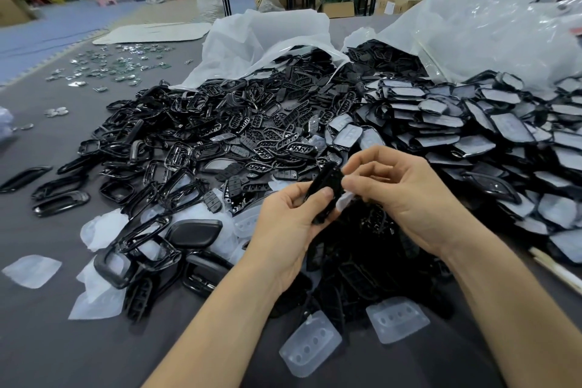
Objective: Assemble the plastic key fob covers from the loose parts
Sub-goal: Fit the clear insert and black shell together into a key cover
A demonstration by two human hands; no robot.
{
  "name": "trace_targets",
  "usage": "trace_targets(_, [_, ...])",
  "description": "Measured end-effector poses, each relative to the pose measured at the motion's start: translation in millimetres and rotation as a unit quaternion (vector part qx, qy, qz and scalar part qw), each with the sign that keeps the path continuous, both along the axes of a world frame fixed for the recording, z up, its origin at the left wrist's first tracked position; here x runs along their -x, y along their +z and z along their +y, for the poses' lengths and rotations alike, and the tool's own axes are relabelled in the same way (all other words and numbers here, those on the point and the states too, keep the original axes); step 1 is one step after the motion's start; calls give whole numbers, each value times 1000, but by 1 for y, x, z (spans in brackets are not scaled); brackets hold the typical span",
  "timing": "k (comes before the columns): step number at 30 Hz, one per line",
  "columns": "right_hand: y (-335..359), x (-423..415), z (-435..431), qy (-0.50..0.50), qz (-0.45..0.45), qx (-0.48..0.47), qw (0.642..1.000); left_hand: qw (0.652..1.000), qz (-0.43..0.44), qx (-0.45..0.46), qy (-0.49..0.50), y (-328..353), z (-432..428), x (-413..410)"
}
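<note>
My left hand (285, 224) grips a black key fob cover (327, 190), held upright above the grey table, thumb across its front. My right hand (406, 195) pinches a small piece of clear film (345, 200) at the cover's right edge. Behind the hands lies a big heap of loose parts: black frames (176, 142) on the left, black button pads (277, 135) in the middle, film-covered back shells (472, 126) on the right. More black parts (362, 264) are piled under my wrists.
Clear film liners (310, 345) (397, 319) (31, 270) lie near the front edge. Two open plastic bags (264, 38) (485, 25) spill parts at the back. Small metal emblems (119, 64) are scattered far left. A wooden stick (554, 269) lies at right.
</note>
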State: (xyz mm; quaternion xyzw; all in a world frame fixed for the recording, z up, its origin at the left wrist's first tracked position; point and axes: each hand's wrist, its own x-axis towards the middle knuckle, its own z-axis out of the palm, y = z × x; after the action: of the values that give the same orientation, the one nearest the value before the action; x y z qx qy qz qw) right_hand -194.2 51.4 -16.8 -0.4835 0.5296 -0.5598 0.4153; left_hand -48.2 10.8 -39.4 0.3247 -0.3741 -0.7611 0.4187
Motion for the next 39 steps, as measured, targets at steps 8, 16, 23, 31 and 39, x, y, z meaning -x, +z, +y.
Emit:
trace_targets(8, [-5,-5,-3,-38,81,24,996,1000,15,-1,-10,1,0,1])
trace_targets(16, [-8,-3,-8,-101,35,14,994,989,-96,113,-30,0,-2,-4])
trace_targets(23, [-5,-4,-6,-79,127,72,986,985,-98,102,-100,6,-3,-10])
trace_targets(31, [-5,-6,-4,-41,224,73,971,969,-133,207,-35,10,-7,-14])
trace_targets(39, [-6,-23,-3,-22,199,86,976,957,-181,228,11,8,-9,-18])
